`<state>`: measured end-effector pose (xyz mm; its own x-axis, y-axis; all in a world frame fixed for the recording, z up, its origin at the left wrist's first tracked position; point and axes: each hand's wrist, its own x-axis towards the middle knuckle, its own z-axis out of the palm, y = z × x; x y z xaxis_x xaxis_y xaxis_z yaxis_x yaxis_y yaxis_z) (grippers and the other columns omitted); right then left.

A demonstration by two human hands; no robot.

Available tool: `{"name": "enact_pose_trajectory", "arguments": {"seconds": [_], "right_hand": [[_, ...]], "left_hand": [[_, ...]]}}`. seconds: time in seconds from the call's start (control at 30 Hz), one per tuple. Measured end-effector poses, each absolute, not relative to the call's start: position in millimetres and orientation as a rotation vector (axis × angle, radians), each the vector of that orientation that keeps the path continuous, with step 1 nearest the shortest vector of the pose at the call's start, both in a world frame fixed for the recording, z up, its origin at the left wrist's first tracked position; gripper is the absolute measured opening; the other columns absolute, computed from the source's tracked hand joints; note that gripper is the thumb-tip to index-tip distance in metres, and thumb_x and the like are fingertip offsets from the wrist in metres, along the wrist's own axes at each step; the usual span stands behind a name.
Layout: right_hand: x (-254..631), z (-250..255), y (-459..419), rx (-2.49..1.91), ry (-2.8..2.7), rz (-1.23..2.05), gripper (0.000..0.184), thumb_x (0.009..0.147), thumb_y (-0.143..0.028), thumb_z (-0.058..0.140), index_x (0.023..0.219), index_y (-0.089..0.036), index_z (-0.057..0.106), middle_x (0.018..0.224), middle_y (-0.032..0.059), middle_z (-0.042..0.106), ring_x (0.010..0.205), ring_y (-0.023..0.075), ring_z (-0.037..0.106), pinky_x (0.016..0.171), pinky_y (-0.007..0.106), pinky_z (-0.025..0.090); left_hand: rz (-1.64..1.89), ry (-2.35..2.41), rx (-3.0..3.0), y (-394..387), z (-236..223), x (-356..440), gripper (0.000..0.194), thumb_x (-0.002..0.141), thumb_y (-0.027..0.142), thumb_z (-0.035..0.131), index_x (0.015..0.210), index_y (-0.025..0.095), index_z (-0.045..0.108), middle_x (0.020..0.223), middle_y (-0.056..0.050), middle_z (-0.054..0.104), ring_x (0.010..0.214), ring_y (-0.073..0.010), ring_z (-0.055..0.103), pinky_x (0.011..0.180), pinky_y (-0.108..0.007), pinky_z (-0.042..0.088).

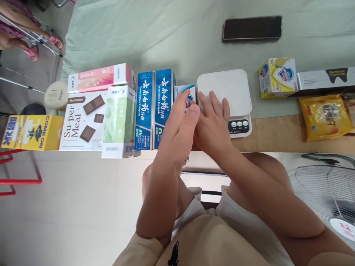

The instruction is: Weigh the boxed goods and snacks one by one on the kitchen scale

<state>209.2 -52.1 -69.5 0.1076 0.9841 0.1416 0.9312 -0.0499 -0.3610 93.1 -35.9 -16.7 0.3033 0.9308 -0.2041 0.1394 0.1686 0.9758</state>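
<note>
My left hand (179, 127) is open, held edge-on with its fingers stretched out, beside the blue toothpaste boxes (144, 107). It partly covers a small white-and-blue soap box (180, 88) between the toothpaste and the scale. Fingers apart, my right hand (213, 123) reaches over the left edge of a white kitchen scale (226, 88) and grips nothing. Whether its fingertips touch the scale or the soap box, I cannot tell. The scale's black button panel (239, 125) shows to the right of this hand.
Leftward stand a green-white box (118, 122), a pink box (97, 77), a Su-per Meal box (83, 120), a yellow box (33, 131) and a round cream container (56, 96). Rightward are a yellow soap box (278, 78), a black-white box (324, 81), a yellow packet (325, 117). A phone (252, 29) lies behind.
</note>
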Motion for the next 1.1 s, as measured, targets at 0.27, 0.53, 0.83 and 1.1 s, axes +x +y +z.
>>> {"name": "enact_pose_trajectory", "arguments": {"seconds": [0.27,0.53,0.83,1.1], "right_hand": [[222,-63,-62,-1.698,-1.726,0.017,0.023,0.1,-0.026,0.053,0.116,-0.027,0.068,0.125,0.0045,0.077,0.143,0.0276,0.061,0.134,0.057,0.031],[297,-69,-74,-1.643,-1.628,-0.136,0.019,0.096,-0.026,0.055,0.111,-0.026,0.065,0.116,0.0095,0.075,0.122,0.0269,0.07,0.108,0.048,0.057],[362,-76,-74,-1.922,-1.38,-0.169,0.031,0.092,-0.025,0.058,0.122,-0.02,0.066,0.136,0.0237,0.061,0.141,0.0332,0.057,0.122,0.049,0.046],[370,-82,-54,-2.259,-1.4,-0.013,0.05,0.1,-0.044,0.057,0.146,-0.024,0.058,0.166,0.021,0.045,0.159,0.0424,0.038,0.13,0.066,0.029]], "left_hand": [[1.269,1.028,1.153,-29,-14,92,0.049,0.091,0.071,0.064,0.109,0.026,0.074,0.124,-0.006,0.074,0.132,-0.0289,0.065,0.119,-0.046,0.049],[1.124,0.931,1.173,-31,-13,105,0.039,0.094,0.062,0.06,0.099,0.026,0.075,0.113,-0.007,0.074,0.121,-0.0289,0.066,0.117,-0.047,0.047],[0.886,0.793,1.242,-40,-22,181,0.037,0.104,0.054,0.047,0.109,0.026,0.07,0.124,-0.005,0.073,0.129,-0.025,0.066,0.119,-0.04,0.049],[0.742,0.771,1.157,-45,-35,236,0.036,0.103,0.054,0.049,0.122,0.028,0.066,0.151,0.002,0.066,0.159,-0.0235,0.049,0.134,-0.037,0.043]]}}
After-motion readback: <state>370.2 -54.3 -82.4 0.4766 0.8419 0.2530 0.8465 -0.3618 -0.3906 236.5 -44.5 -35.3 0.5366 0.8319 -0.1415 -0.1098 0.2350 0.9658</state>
